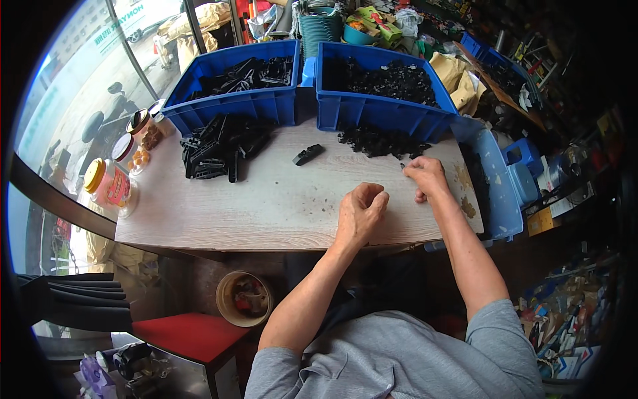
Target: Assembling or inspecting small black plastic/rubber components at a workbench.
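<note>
My left hand (362,213) is above the table's near edge, fingers curled in and thumb against them; whatever they hold is hidden. Farther right, my right hand (427,178) pinches with thumb and forefinger at a small black part (403,165), just in front of a heap of small black plastic parts (382,141). A single long black plastic piece (308,155) lies alone mid-table. To its left is a pile of similar long black pieces (222,146), some overlapping.
Two blue bins, a left one (232,106) and a right one (385,120), stand along the back of the wooden table (232,213), holding black parts. Jars (109,186) line the left edge. A light-blue bin (502,199) adjoins the right side. A bucket (226,299) stands below.
</note>
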The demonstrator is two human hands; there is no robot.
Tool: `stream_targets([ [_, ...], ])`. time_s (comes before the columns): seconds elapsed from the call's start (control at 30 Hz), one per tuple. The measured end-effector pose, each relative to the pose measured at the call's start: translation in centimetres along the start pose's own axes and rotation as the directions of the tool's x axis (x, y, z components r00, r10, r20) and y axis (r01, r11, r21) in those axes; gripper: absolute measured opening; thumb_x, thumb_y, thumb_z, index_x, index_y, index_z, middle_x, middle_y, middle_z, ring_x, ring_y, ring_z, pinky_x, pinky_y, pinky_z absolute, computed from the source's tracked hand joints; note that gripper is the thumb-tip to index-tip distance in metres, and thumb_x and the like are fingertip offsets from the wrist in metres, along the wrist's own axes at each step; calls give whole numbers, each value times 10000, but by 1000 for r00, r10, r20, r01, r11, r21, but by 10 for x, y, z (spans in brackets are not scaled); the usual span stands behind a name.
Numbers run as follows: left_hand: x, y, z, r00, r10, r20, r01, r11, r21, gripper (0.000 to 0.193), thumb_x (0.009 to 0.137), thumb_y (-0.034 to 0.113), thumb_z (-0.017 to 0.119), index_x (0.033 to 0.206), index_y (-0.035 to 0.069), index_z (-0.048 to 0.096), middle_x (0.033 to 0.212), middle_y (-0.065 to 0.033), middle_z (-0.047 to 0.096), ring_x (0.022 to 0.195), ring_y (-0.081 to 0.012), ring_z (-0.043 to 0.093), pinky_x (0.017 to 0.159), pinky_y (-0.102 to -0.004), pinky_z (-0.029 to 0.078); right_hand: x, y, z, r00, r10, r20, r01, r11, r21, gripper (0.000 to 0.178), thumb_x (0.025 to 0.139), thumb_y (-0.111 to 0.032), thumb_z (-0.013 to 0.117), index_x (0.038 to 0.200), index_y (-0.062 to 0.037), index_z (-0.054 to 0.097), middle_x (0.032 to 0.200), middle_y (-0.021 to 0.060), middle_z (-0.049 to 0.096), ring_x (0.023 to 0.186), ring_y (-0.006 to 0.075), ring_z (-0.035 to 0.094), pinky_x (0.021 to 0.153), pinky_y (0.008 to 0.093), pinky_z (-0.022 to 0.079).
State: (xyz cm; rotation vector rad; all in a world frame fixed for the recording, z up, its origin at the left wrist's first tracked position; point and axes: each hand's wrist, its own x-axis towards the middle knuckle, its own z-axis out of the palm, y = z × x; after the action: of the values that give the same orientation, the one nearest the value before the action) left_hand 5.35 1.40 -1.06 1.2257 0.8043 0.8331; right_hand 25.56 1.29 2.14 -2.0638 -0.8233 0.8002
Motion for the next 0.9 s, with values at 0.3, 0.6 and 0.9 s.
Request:
stream_targets([
  [0.3,22,-9,9,998,3,-63,-18,970,-242,300,960,212,601,1128,-36,619,869,-66,661,728,-134,639,616,-259,544,-39,17,42,976,-141,164,42,866,498,104,869,-167,680,859,-66,657,619,-8,571,432,77,451,415,229,375],
  [0.6,18,-11,-3,998,-26,-53,9,952,-306,239,985,214,569,1047,-10,628,800,-57,644,641,-109,594,520,-246,503,-58,14,52,952,-256,166,124,821,558,150,847,-176,714,908,-50,661,724,15,640,452,53,449,422,196,343],
  [0.9,10,0,-22,999,41,-34,-44,996,-73,245,964,202,583,1090,-7,592,763,-98,640,629,-143,592,557,-285,490,-62,4,44,877,-301,375,62,844,533,170,846,-191,729,891,-48,649,690,20,624,450,79,489,428,222,396],
])
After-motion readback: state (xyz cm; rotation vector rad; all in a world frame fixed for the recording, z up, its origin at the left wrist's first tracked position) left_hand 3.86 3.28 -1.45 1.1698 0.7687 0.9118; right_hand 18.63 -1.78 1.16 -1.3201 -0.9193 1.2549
